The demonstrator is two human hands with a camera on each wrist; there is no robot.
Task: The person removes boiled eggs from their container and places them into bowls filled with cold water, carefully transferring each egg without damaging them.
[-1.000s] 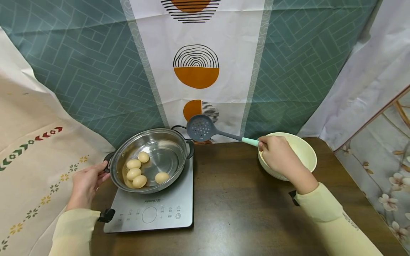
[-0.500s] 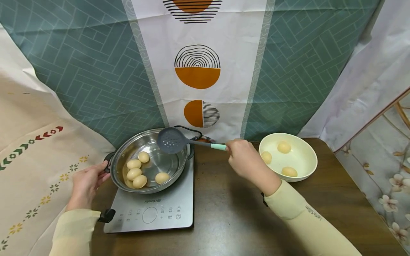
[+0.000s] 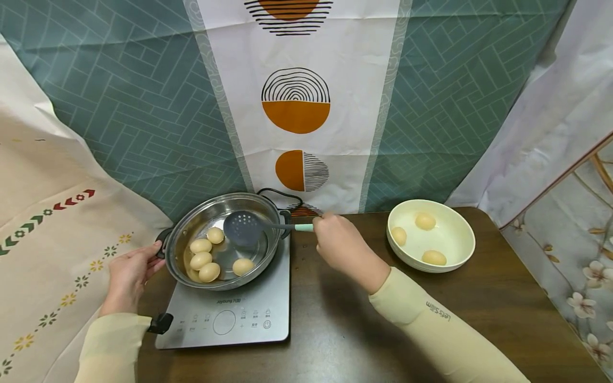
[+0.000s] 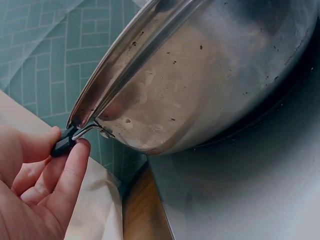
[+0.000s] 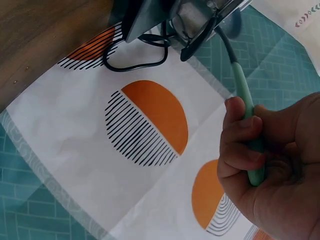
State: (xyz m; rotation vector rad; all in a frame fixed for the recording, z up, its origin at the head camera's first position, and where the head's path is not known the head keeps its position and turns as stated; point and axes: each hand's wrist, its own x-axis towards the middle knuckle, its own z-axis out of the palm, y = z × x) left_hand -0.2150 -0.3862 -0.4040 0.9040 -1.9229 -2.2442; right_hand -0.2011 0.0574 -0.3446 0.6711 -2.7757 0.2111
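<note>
My left hand [image 3: 128, 276] pinches the black side handle [image 4: 64, 143] of a steel pot [image 3: 225, 284] between thumb and fingers. In the pot several brown eggs [image 3: 200, 260] sit in shallow water, most grouped at the left and one lying apart at lower right. My right hand [image 3: 346, 246] grips the mint-green handle [image 5: 244, 92] of a slotted skimmer. Its grey perforated skimmer head [image 3: 242, 227] is over the pot, right of the eggs, with nothing in it. To the right stands a cream bowl [image 3: 457, 236] with 3 eggs [image 3: 433, 258] inside.
Under the pot lies a silver induction cooktop [image 3: 239, 332] with touch controls. Its black cord [image 3: 287, 194] runs behind at the back edge. A patterned cloth [image 3: 297, 48] hangs behind the brown wooden table [image 3: 330, 330], and a beige cloth [image 3: 52, 255] hangs at the left.
My right hand has carried the skimmer leftward from above the bowl to over the pot, lowering its head. The bowl's eggs have come into view. My left hand stays on the handle.
</note>
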